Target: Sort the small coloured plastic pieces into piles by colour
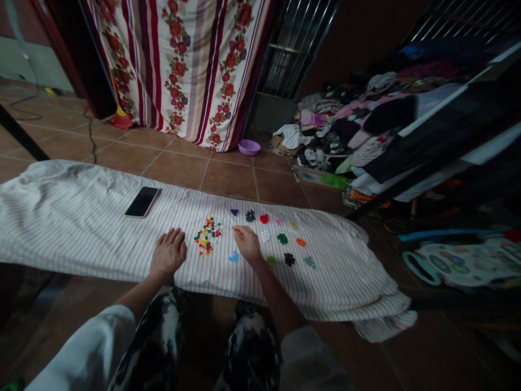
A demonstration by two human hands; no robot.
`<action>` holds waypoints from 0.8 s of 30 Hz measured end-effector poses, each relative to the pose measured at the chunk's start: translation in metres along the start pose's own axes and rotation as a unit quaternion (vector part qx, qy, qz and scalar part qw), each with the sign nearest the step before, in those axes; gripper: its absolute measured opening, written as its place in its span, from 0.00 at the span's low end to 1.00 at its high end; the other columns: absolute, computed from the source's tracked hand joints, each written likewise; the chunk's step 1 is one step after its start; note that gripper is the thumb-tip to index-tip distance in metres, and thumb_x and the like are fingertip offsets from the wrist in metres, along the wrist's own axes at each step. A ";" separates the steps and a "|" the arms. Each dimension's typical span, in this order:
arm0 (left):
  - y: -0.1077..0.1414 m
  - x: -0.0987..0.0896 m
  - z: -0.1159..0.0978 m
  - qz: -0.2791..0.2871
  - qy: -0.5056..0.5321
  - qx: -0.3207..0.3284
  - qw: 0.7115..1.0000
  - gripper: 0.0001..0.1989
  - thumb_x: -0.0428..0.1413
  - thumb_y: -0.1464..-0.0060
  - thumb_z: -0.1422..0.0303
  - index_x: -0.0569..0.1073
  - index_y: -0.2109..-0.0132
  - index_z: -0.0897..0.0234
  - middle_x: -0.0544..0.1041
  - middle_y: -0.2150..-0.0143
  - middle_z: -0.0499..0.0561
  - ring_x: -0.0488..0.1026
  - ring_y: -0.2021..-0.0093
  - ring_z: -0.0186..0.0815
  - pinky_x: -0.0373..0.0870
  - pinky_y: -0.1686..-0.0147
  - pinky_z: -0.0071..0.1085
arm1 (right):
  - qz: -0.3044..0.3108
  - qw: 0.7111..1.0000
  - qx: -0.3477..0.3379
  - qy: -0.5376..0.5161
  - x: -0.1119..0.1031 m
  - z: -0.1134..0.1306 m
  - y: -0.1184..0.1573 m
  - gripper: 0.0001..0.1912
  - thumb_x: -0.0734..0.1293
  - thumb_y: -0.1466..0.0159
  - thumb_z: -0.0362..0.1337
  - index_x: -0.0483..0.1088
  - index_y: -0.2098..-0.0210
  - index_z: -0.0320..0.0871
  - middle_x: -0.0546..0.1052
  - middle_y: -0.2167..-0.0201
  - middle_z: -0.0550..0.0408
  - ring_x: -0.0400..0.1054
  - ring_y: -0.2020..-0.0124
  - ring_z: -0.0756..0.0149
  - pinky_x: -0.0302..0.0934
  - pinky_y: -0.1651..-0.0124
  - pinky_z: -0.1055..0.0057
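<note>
My left hand (170, 250) lies palm down on the striped cloth (101, 239), fingers stretched out, holding nothing. To its right is a mixed heap of small coloured pieces (207, 237) in red, yellow, green, orange and white. My right hand (246, 241) is just right of that heap, thumb and fingertips pinched; anything between them is too small to make out. Around it sit little single-colour piles, among them a purple pile (234, 212), a red pile (264, 218), a light blue pile (233, 256), a green pile (282, 238) and a black pile (289, 259).
A phone (142, 202) rests on the cloth at the left. Beyond the cloth, a purple basin (249, 147) and a red broom (121, 119) are on the tiled floor by a floral curtain (175, 70). Heaped clothes (345, 125) fill the back right.
</note>
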State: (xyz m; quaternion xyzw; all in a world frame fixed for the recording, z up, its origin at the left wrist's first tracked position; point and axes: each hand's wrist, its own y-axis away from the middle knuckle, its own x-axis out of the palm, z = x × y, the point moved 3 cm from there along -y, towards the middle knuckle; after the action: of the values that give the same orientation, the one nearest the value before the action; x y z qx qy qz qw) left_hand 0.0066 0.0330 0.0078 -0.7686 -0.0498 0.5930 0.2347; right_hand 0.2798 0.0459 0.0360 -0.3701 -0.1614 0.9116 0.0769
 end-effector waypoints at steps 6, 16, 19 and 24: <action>0.001 0.000 0.000 -0.004 0.010 0.001 1.000 0.20 0.44 0.40 0.67 0.73 0.48 0.69 0.73 0.43 0.61 0.66 0.39 0.49 0.58 0.40 0.47 | 0.085 0.996 -0.003 0.016 0.044 0.038 0.031 0.14 0.61 0.40 0.28 0.75 0.59 0.46 0.77 0.60 0.53 0.70 0.58 0.66 0.63 0.53 0.71; 0.002 -0.002 0.001 -0.012 0.020 0.008 1.000 0.19 0.45 0.42 0.67 0.72 0.47 0.65 0.74 0.43 0.61 0.66 0.39 0.48 0.58 0.40 0.48 | 0.066 0.987 -0.033 0.144 0.077 0.051 0.061 0.11 0.60 0.34 0.28 0.72 0.58 0.45 0.74 0.60 0.51 0.66 0.55 0.61 0.61 0.49 0.65; 0.003 -0.002 0.001 -0.013 0.026 0.011 0.999 0.19 0.45 0.42 0.67 0.72 0.48 0.66 0.73 0.43 0.63 0.66 0.39 0.49 0.58 0.41 0.48 | 0.061 0.983 -0.037 0.169 0.077 0.052 0.062 0.09 0.61 0.34 0.29 0.71 0.59 0.45 0.74 0.60 0.52 0.66 0.56 0.62 0.61 0.50 0.67; 0.003 -0.002 0.001 -0.016 0.018 0.028 0.999 0.19 0.44 0.42 0.67 0.72 0.48 0.69 0.74 0.44 0.64 0.66 0.39 0.50 0.59 0.41 0.48 | 0.067 0.981 -0.047 0.173 0.074 0.056 0.064 0.08 0.61 0.34 0.29 0.71 0.58 0.43 0.74 0.59 0.52 0.66 0.56 0.62 0.62 0.50 0.67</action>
State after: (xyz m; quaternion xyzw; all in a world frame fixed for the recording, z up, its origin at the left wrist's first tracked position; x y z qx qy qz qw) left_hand 0.0041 0.0298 0.0083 -0.7717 -0.0408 0.5762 0.2661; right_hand 0.1866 -0.0079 0.0032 -0.5356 -0.1628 0.8283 0.0246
